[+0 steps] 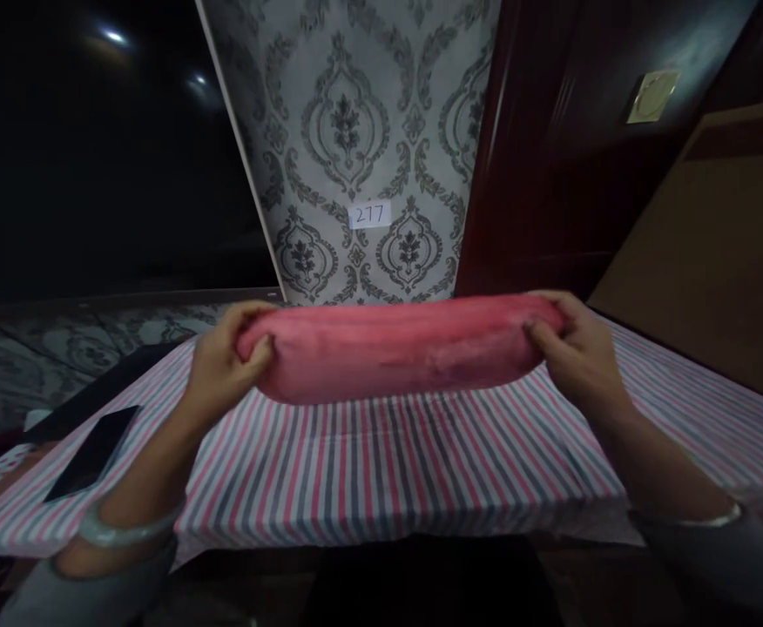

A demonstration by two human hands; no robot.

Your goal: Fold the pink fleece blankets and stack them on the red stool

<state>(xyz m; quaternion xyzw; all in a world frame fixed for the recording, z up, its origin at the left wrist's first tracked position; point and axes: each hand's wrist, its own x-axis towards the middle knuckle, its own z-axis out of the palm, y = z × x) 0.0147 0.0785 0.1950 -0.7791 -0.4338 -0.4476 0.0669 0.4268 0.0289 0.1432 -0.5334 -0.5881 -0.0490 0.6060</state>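
A long folded pink cloth (pixel 395 348), soft and plush-looking, is stretched level above the striped tablecloth (pixel 381 461). My left hand (pixel 230 353) grips its left end, thumb in front and fingers behind. At the other end, my right hand (pixel 570 344) pinches it the same way, the thumb pressing into the fabric. The fingers behind the cloth are mostly hidden. Slight blur softens the cloth's surface, and its far side does not show.
A dark flat device (pixel 94 453) like a phone or tablet lies on the table's left. A large black screen (pixel 94 157) stands behind at left, a cardboard box (pixel 714 252) at right. A "277" paper label (pixel 369 214) is on the patterned wall.
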